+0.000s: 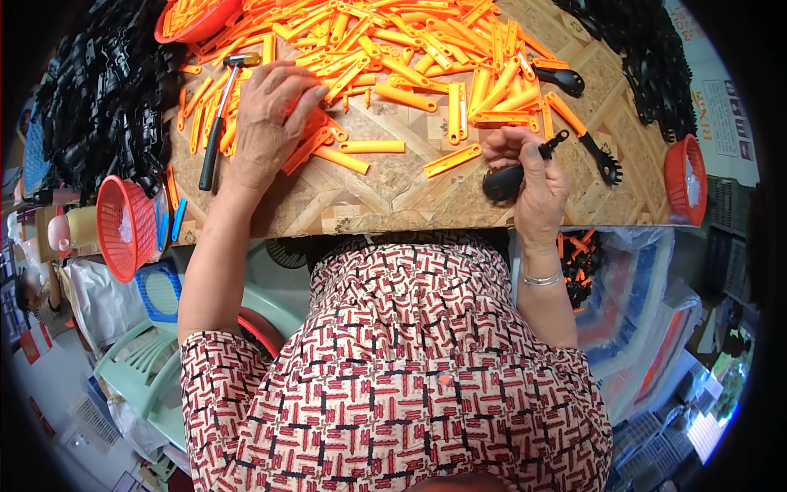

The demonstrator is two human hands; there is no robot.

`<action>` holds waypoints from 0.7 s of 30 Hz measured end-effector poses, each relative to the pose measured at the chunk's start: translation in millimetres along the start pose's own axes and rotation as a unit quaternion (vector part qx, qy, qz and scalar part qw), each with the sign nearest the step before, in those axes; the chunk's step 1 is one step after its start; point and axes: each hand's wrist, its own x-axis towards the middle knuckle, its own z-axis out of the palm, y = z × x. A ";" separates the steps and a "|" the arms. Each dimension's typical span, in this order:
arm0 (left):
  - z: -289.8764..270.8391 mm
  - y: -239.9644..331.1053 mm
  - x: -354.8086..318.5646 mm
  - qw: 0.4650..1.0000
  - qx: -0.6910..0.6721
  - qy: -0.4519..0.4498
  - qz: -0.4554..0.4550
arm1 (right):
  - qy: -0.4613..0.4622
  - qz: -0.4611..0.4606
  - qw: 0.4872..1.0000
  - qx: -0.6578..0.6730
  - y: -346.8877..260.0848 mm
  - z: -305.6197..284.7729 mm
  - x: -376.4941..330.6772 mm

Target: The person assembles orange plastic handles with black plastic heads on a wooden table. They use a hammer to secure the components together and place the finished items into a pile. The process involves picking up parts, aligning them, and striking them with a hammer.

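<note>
Black spoon head (502, 182): held in the right hand (533, 184) at the near edge of the table (385, 197), bowl toward the person, thin stem pointing up and away.
Right hand: fingers closed round the black piece, thumb and forefinger pinching its stem.
Left hand (266, 123): palm down, fingers spread and curled over a cluster of orange handles (328, 148); a firm grasp on any one cannot be confirmed.
Orange handles: loose heap across the far half of the table, several strays lying apart nearer the person.
Hammer (220, 123): lying just beside the left hand on its outer side, metal head away from the person, untouched.
Finished pieces: orange-handled black fork (586, 139) and spoon (561, 78) lie to the right of the right hand.
Red baskets (125, 225): one off the left table edge, one at the right edge.
Black parts (98, 98): piled at both far corners.
Risk, judged: the black piece sits over the table edge; a slackened pinch could drop it into the lap or to the floor.
Risk, judged: the left hand sweeping the heap could push strays off the near edge or nudge the hammer.
</note>
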 end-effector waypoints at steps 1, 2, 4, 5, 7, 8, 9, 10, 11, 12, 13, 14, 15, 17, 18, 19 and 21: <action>2.9 -0.2 5.0 0.999 0.023 0.018 0.013 | -0.001 -0.015 1.000 0.012 -1.0 3.7 0.2; 5.4 1.5 11.8 0.999 0.024 0.023 0.035 | -0.005 -0.016 1.000 0.011 -1.5 2.4 0.4; 9.0 12.4 28.6 0.996 0.028 0.034 0.080 | -0.015 -0.019 1.000 0.009 -2.5 -5.1 1.0; 11.7 20.6 36.1 0.994 0.042 0.025 0.100 | -0.011 0.002 1.000 0.010 -3.3 -8.6 1.5; 22.2 38.5 50.1 0.988 0.069 -0.003 0.141 | -0.004 -0.020 1.000 0.016 -4.4 -5.0 1.6; 27.6 38.5 52.8 0.986 0.077 -0.027 0.144 | -0.003 -0.031 0.999 0.020 -4.9 -3.5 2.2; 34.9 37.5 56.3 0.984 0.084 -0.052 0.150 | -0.035 -0.024 0.998 0.047 -4.7 -4.6 1.3; 38.2 36.5 58.2 0.981 0.092 -0.077 0.155 | -0.067 -0.017 0.995 0.075 -4.8 -6.4 -0.6; 36.1 33.0 58.8 0.984 0.065 -0.073 0.148 | -0.100 -0.011 0.990 0.102 -6.0 -7.5 -2.9; 31.7 32.4 58.3 0.991 0.018 -0.048 0.119 | -0.114 -0.005 0.989 0.094 -10.7 -2.5 -7.5; 25.2 34.8 55.7 0.995 -0.031 -0.027 0.094 | -0.133 0.022 0.988 0.080 -13.3 -2.5 -13.8; 18.3 36.5 52.2 0.994 -0.081 -0.005 0.068 | -0.153 0.049 0.985 0.066 -15.1 -2.6 -18.1; 10.1 36.5 46.9 0.997 -0.076 0.001 0.026 | -0.170 0.072 0.982 0.052 -17.0 -1.8 -19.8; 1.3 37.5 34.1 0.988 -0.139 -0.008 -0.070 | -0.205 0.116 0.971 0.023 -21.1 0.7 -19.2; -2.8 41.3 29.0 0.976 -0.173 -0.029 -0.132 | -0.194 0.122 0.973 0.024 -23.0 2.0 -18.4; -4.7 43.1 23.9 0.978 -0.162 -0.029 -0.131 | -0.182 0.127 0.975 0.026 -24.5 3.2 -16.8; -3.9 48.2 16.2 0.981 -0.142 -0.030 -0.128 | -0.150 0.107 0.983 0.019 -22.7 2.4 -14.2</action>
